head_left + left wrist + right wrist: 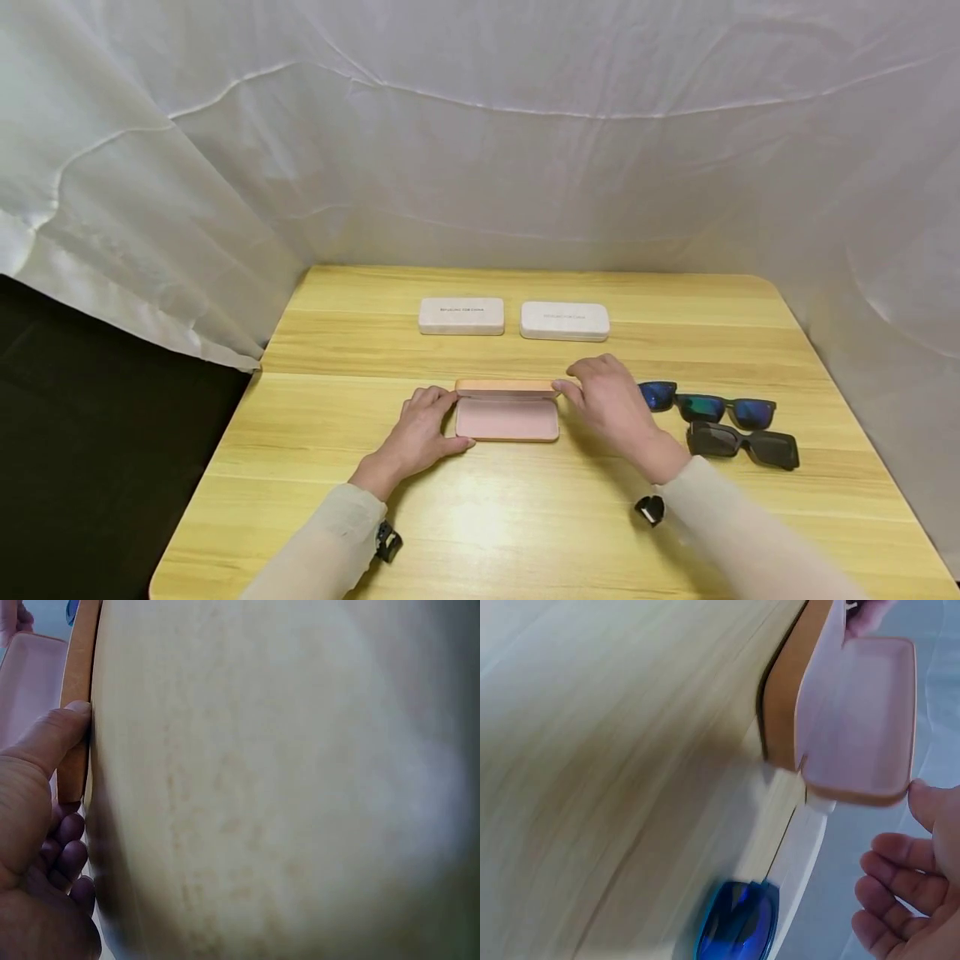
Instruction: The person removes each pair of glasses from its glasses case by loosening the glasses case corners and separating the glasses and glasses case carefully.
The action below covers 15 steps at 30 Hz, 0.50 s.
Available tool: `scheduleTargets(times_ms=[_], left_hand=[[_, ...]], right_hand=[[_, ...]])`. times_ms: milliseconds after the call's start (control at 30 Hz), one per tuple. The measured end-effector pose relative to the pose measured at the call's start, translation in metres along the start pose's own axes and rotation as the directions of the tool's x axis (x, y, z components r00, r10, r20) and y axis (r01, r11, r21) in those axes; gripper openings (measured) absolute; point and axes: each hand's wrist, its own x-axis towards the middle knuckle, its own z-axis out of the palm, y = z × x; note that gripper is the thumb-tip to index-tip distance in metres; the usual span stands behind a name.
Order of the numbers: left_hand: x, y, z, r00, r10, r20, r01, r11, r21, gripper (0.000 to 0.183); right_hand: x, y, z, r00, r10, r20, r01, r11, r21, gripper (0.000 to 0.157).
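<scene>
An orange glasses case (507, 439) with a pink lining stands open on the table, its raised lid (862, 712) at the far side. My left hand (422, 429) grips the case's left end, with the thumb along the near edge (73, 750) and the other fingers round the end. My right hand (611, 404) is at the right end, where the thumb touches the lid's corner. Its other fingers, loosely bent, stay off the case in the right wrist view. No glasses lie on the visible lining.
Two white glasses cases (461, 317) (565, 322), both closed, lie behind the orange one. To the right are sunglasses with blue-green lenses (726, 410), dark-lensed sunglasses (742, 445) and a blue lens (657, 395) beside my right wrist. White curtains (480, 167) surround the wooden table (480, 533).
</scene>
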Motion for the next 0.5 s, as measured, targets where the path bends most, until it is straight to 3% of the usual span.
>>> scheduleTargets(times_ms=[233, 500], left_hand=[[0.0, 0.0, 0.0, 1.0, 0.001, -0.001, -0.001, 1.0, -0.003, 0.08], [-0.001, 0.0, 0.0, 1.0, 0.006, -0.008, -0.006, 1.0, -0.007, 0.079]], right_hand=[[0.003, -0.012, 0.004, 0.999, 0.05, 0.015, -0.05, 0.999, -0.022, 0.044], [0.004, -0.013, 0.005, 1.0, 0.02, -0.001, -0.02, 0.998, -0.068, 0.047]])
